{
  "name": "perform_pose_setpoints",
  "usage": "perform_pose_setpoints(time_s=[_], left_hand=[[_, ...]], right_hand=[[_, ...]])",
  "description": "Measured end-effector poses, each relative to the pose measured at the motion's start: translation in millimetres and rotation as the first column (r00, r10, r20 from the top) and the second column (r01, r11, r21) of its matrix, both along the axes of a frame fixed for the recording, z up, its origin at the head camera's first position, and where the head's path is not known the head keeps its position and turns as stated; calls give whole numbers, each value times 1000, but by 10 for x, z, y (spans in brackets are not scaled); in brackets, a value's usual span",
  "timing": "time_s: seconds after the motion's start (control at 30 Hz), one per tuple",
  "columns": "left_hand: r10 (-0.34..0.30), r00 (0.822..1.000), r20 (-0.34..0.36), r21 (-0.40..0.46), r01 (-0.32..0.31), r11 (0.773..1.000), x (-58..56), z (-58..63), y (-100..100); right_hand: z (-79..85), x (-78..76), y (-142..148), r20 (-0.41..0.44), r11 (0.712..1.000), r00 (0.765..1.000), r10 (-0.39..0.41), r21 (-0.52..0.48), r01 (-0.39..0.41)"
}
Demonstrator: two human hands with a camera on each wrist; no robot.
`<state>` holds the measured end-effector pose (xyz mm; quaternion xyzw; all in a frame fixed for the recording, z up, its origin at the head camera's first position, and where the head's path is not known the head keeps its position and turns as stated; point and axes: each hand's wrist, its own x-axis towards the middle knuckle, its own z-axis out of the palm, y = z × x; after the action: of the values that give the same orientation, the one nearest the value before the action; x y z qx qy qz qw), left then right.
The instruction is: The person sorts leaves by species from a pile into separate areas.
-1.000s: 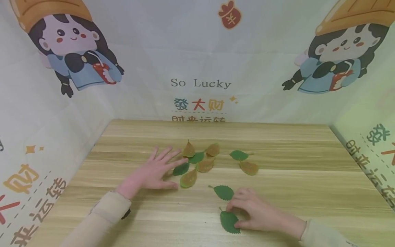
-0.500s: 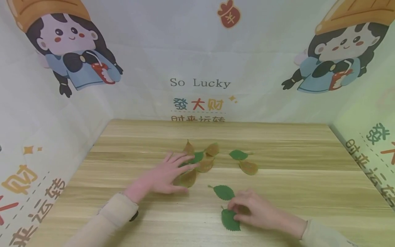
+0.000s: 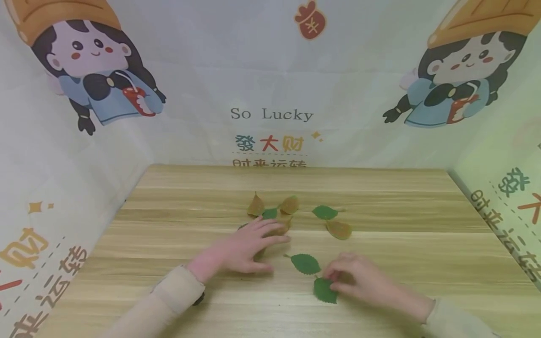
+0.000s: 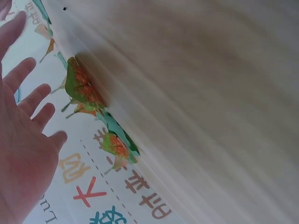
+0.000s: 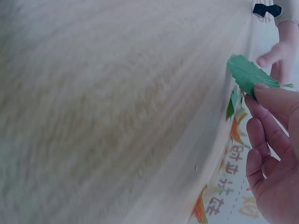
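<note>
Head: the right hand [image 3: 363,280] pinches a green leaf [image 3: 323,290], apparently the only one picked up; the remaining leaves [image 3: 338,229] lie loose beyond it, some partly hidden by the left hand [image 3: 245,248]. Left wrist: that hand is spread. Right wrist: thumb and forefinger grip the leaf.

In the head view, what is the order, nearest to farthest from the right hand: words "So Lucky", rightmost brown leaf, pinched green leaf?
1. Green leaf, pinched by the right hand
2. Rightmost brown leaf, beyond the hand
3. Words "So Lucky", on the back cloth
</note>
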<state>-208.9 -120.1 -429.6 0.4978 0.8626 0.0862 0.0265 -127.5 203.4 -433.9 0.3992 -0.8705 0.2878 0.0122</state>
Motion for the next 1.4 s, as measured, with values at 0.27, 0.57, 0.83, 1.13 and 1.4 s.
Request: perform_pose_setpoints(time_s=[0.27,0.57,0.83,1.13,1.4], left_hand=[[-43,999,7,-62,44,997,-6,10,106],[-112,989,-96,-78,105,991,-7,35,231],[-150,983,-102,-56,145,988,-25,83,349],[-125,987,-103,-93,115,989,-72,80,452],[-131,989,-72,-110,122,986,-101,82,521]], right_hand=[[114,-138,166,56,998,997,-56,-29,57],[385,-498,510,12,972,972,-234,-21,234],[550,-936,831,60,945,944,-325,-25,327],[504,-1363,1052,84,928,925,-370,-16,372],[352,-1656,1208,151,900,890,-430,4,435]])
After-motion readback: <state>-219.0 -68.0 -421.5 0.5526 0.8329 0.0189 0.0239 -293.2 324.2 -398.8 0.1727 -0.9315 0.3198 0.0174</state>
